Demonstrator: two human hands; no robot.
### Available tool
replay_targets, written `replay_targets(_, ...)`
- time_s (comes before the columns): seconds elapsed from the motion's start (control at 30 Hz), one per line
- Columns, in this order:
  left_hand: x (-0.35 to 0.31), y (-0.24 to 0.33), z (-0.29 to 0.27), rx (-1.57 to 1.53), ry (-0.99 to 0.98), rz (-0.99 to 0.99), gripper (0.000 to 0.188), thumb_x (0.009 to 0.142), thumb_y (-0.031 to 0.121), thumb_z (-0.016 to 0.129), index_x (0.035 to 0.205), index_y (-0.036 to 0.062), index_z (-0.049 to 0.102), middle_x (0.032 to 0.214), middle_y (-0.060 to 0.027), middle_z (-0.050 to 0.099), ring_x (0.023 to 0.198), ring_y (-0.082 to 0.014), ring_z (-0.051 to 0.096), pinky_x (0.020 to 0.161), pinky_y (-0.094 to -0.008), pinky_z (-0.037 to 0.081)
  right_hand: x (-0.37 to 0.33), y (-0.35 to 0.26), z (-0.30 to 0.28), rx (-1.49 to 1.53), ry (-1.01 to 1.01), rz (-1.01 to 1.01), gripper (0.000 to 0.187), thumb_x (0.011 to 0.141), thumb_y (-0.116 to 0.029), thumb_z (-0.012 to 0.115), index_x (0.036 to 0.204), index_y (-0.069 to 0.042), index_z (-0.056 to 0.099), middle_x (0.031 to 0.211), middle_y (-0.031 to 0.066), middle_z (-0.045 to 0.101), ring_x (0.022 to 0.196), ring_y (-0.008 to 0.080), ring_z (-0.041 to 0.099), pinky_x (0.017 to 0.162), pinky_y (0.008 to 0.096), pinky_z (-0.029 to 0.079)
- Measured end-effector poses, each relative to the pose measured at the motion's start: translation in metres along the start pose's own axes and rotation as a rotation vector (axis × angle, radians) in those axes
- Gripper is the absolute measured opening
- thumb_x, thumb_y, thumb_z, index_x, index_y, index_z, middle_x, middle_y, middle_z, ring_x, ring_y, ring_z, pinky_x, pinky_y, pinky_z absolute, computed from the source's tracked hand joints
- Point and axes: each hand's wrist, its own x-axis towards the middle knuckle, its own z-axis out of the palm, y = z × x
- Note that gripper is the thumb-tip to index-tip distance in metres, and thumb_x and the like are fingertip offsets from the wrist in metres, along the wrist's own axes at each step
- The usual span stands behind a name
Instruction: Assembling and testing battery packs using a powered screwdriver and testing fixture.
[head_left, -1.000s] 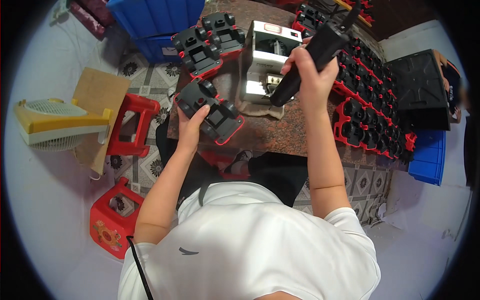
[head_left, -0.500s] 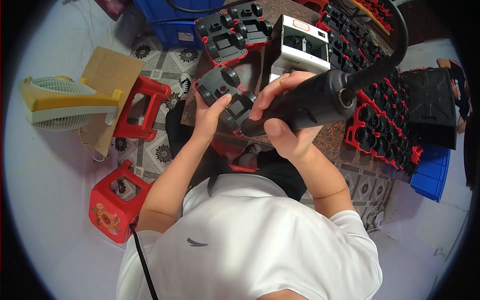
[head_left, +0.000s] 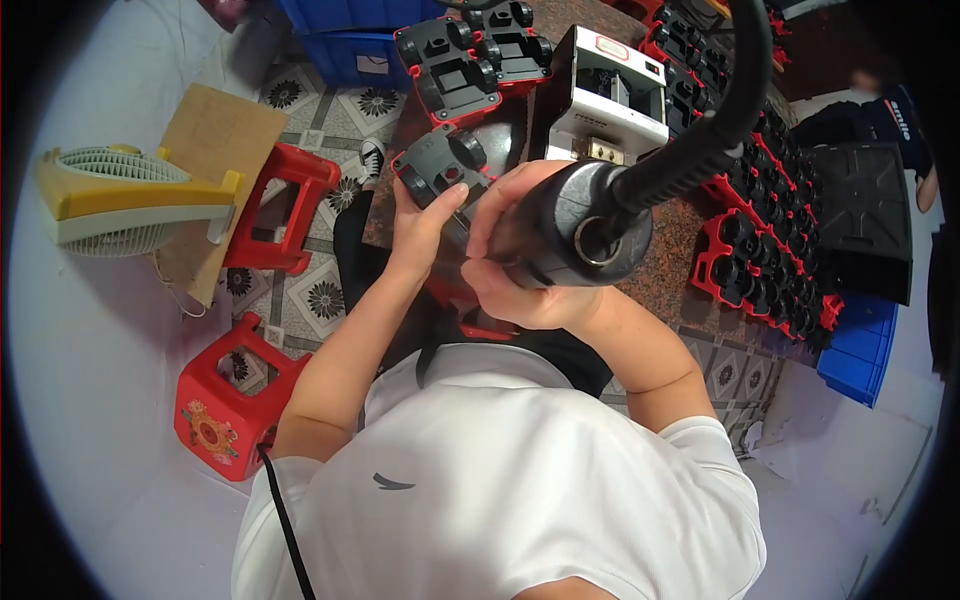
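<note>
My left hand (head_left: 420,222) grips a toy car chassis (head_left: 432,165), black on top with red edges and black wheels, thumb pressed on its upper face. In my right hand (head_left: 525,275) is a black electric screwdriver (head_left: 575,225), fingers wrapped round its body, its corded end tipped up toward me. Its tip and the near part of the chassis are hidden behind the tool and hand. Just beyond the left hand, more chassis of the same kind (head_left: 452,75) rest on the brown speckled table (head_left: 655,265).
A white box-shaped machine (head_left: 615,115) stands beyond my right hand. Rows of black and red chassis (head_left: 745,265) fill the table's right side, near a blue bin (head_left: 858,345). Red stools (head_left: 225,400) and a yellow fan (head_left: 120,195) are at left. Another person (head_left: 905,130) is at far right.
My right hand has swung the screwdriver more upright and to the left, its corded end now nearer the middle. The chassis stays in my left hand. The person at far right has shifted.
</note>
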Motion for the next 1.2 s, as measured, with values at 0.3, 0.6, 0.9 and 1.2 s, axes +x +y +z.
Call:
replay_targets(0.3,0.006,-0.006,-0.010,0.016,-0.069,0.018,0.065,0.076,0.017,0.070,0.129,0.0046,0.035,0.119,-0.0087,0.048,0.110,-0.0176,0.047,0.096,-0.0322,0.037,0.005,0.002,-0.011,-0.015,-0.054,-0.131,0.051,0.061,0.000,0.074,0.104,-0.003,0.046,0.075,0.0078,0.060,0.059,0.0129,0.058,0.051,0.0235,0.047)
replay_targets(0.6,0.000,0.006,-0.002,0.057,-0.043,-0.030,0.061,0.079,0.016,0.068,0.129,0.0047,0.036,0.120,-0.0083,0.048,0.110,-0.0171,0.048,0.097,-0.0325,0.038,0.025,0.022,-0.104,-0.205,0.372,-0.461,0.045,0.074,-0.003,0.073,0.109,-0.001,0.043,0.078,0.0101,0.060,0.062,0.0108,0.055,0.057,0.0229,0.046)
replay_targets(0.9,0.001,0.002,-0.005,0.099,-0.065,-0.031,0.058,0.080,0.017,0.066,0.129,0.0062,0.037,0.120,-0.0078,0.048,0.111,-0.0176,0.048,0.097,-0.0328,0.037,0.018,0.031,-0.110,-0.171,0.429,-0.479,0.044,0.073,-0.002,0.072,0.107,-0.001,0.045,0.079,0.0091,0.060,0.065,0.0101,0.055,0.058,0.0227,0.046)
replay_targets(1.2,-0.007,0.006,-0.003,0.075,-0.064,-0.086,0.059,0.080,0.017,0.066,0.130,0.0070,0.037,0.119,-0.0073,0.048,0.111,-0.0177,0.048,0.097,-0.0328,0.037,0.023,0.036,-0.119,-0.229,0.434,-0.415,0.038,0.077,-0.001,0.068,0.107,0.000,0.044,0.078,0.0088,0.059,0.064,0.0123,0.056,0.059,0.0253,0.048)
